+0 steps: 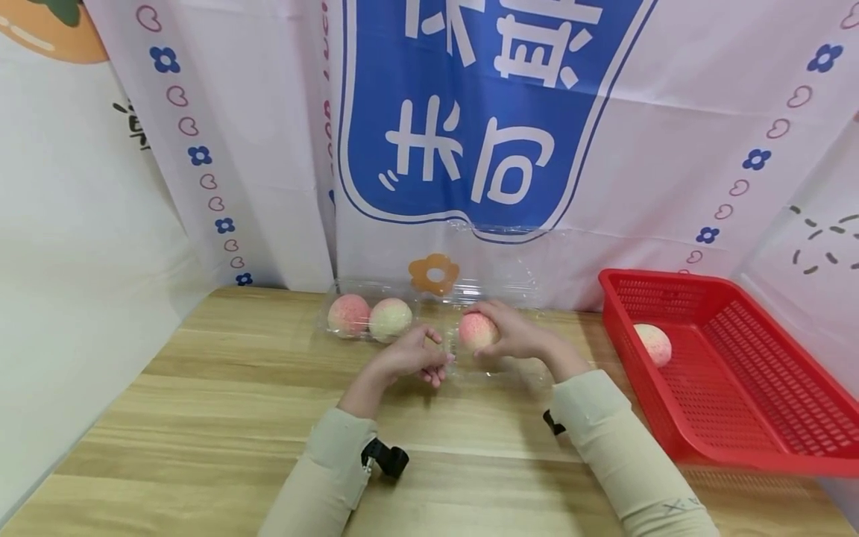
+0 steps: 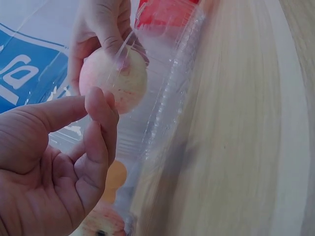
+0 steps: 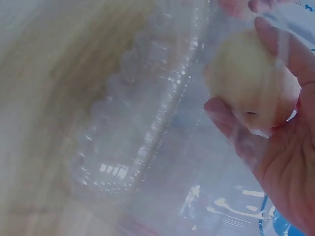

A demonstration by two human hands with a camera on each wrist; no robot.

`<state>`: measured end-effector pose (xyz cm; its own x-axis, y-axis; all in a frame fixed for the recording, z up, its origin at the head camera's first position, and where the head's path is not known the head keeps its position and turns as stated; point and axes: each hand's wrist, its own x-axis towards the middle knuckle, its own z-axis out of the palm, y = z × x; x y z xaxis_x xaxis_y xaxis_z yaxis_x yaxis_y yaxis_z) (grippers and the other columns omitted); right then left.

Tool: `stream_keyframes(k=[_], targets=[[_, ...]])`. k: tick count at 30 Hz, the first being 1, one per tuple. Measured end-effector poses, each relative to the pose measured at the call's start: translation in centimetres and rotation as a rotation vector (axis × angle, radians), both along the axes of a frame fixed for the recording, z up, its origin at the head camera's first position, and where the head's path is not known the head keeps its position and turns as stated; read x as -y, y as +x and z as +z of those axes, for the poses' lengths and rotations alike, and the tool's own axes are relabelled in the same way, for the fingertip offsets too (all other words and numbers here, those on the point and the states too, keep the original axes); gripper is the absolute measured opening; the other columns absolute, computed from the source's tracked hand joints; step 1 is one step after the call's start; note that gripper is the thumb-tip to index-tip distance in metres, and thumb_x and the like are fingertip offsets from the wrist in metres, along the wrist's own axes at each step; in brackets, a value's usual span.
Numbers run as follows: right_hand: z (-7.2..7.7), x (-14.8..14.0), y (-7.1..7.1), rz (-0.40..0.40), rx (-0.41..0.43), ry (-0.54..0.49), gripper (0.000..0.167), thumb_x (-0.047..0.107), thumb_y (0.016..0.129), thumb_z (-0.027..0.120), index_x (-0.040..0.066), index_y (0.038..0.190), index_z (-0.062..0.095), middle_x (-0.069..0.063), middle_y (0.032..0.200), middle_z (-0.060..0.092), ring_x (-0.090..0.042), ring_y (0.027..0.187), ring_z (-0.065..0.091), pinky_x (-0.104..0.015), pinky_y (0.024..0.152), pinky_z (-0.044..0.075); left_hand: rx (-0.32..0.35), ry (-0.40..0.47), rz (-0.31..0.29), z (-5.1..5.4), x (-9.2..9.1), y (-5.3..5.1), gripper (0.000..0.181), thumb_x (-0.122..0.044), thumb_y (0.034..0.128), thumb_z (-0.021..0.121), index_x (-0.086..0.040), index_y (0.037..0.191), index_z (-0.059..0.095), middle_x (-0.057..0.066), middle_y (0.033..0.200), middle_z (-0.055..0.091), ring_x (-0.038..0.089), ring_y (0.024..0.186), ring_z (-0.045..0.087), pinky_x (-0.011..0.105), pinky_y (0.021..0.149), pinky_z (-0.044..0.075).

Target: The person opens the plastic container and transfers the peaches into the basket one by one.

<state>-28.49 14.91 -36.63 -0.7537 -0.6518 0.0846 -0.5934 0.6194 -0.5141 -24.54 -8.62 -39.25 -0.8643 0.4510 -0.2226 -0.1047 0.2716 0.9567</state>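
Note:
My right hand (image 1: 513, 332) grips a round pink-and-cream peach (image 1: 478, 331) over an open clear plastic clamshell box (image 1: 496, 369), whose raised lid leans toward the backdrop. In the right wrist view, thumb and fingers (image 3: 290, 54) curl round the peach (image 3: 246, 78). My left hand (image 1: 412, 356) is at the box's left side. Its thumb and forefinger (image 2: 101, 105) meet at the thin clear edge, seeming to pinch it. Left of them, two more peaches, one pink (image 1: 349, 315) and one cream (image 1: 391, 320), sit inside another clear box (image 1: 325, 321).
A red plastic basket (image 1: 691, 440) stands on the right, with one peach (image 1: 653, 344) against its left wall. The wooden table (image 1: 221, 418) ends at a hanging printed cloth (image 1: 268, 149) behind the boxes.

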Motion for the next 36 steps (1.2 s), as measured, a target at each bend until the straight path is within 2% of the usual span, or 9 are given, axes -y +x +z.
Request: stream_keyframes(k=[3, 7, 11, 13, 17, 24, 29, 36], targets=[[0.5, -0.2, 0.1, 0.002, -0.034, 0.001, 0.075, 0.015, 0.071, 0.086, 0.008, 0.137, 0.052, -0.019, 0.132, 0.053, -0.034, 0.116, 0.055, -0.053, 0.094, 0.050, 0.017, -0.012, 0.021, 0.0, -0.2, 0.0, 0.033, -0.006, 0.0958, 0.059, 0.003, 0.118, 0.037, 0.007, 0.064, 0.062, 0.012, 0.049, 0.061, 0.022, 0.051, 0.048], [1.4, -0.6, 0.3, -0.001, -0.038, -0.005, 0.075, 0.016, 0.073, 0.086, 0.007, 0.138, 0.051, -0.020, 0.133, 0.052, -0.035, 0.118, 0.054, -0.054, 0.097, 0.049, 0.026, -0.024, 0.081, 0.0, -0.4, 0.0, 0.017, -0.009, 0.0995, 0.056, -0.001, 0.104, 0.042, 0.007, 0.063, 0.060, 0.012, 0.047, 0.059, 0.021, 0.048, 0.047], [2.6, -1.1, 0.5, -0.004, -0.032, -0.031, 0.074, 0.015, 0.075, 0.086, 0.006, 0.139, 0.050, -0.021, 0.136, 0.050, -0.037, 0.121, 0.053, -0.056, 0.099, 0.048, -0.003, -0.059, 0.128, 0.5, -1.0, -0.5, 0.020, -0.017, 0.1024, 0.055, 0.001, 0.098, 0.047, 0.005, 0.059, 0.058, 0.010, 0.045, 0.058, 0.020, 0.046, 0.045], [3.0, -1.3, 0.6, -0.008, -0.039, -0.037, 0.074, 0.014, 0.075, 0.086, 0.007, 0.138, 0.050, -0.021, 0.137, 0.051, -0.037, 0.122, 0.053, -0.056, 0.099, 0.048, -0.016, -0.084, 0.141, 0.7, -1.4, -0.8, 0.024, -0.019, 0.1028, 0.055, 0.005, 0.101, 0.050, 0.004, 0.057, 0.058, 0.010, 0.045, 0.057, 0.020, 0.045, 0.043], [3.8, -1.5, 0.8, -0.025, -0.036, -0.019, 0.075, 0.017, 0.075, 0.086, 0.010, 0.140, 0.049, -0.018, 0.139, 0.051, -0.036, 0.124, 0.053, -0.056, 0.100, 0.048, -0.033, -0.109, 0.159, 0.7, -1.9, -1.1, 0.020, -0.016, 0.1014, 0.057, 0.003, 0.100, 0.049, 0.003, 0.055, 0.058, 0.009, 0.044, 0.055, 0.019, 0.043, 0.042], [4.9, -2.2, 1.2, -0.042, -0.040, -0.031, 0.073, 0.015, 0.078, 0.084, 0.007, 0.141, 0.048, -0.019, 0.139, 0.049, -0.035, 0.123, 0.051, -0.057, 0.099, 0.048, -0.051, -0.047, 0.153, 0.0, -1.9, -1.2, 0.015, -0.005, 0.0977, 0.058, -0.002, 0.098, 0.043, 0.006, 0.056, 0.057, 0.009, 0.041, 0.055, 0.020, 0.041, 0.043], [5.7, -2.8, 1.6, -0.052, -0.059, -0.034, 0.072, 0.014, 0.077, 0.084, 0.008, 0.140, 0.050, -0.018, 0.138, 0.050, -0.035, 0.124, 0.051, -0.056, 0.098, 0.049, -0.069, -0.009, 0.133, -0.3, -1.3, -0.8, 0.016, -0.002, 0.0957, 0.058, -0.002, 0.100, 0.043, 0.007, 0.056, 0.056, 0.010, 0.040, 0.056, 0.021, 0.041, 0.045], [7.0, -4.0, 2.1, -0.086, -0.056, -0.038, 0.072, 0.015, 0.079, 0.084, 0.010, 0.141, 0.047, -0.017, 0.138, 0.048, -0.033, 0.124, 0.050, -0.055, 0.097, 0.051, -0.124, -0.016, 0.107, 0.4, -0.6, -0.1, 0.019, -0.004, 0.0971, 0.059, 0.002, 0.108, 0.045, 0.005, 0.059, 0.057, 0.010, 0.043, 0.057, 0.022, 0.045, 0.046]])
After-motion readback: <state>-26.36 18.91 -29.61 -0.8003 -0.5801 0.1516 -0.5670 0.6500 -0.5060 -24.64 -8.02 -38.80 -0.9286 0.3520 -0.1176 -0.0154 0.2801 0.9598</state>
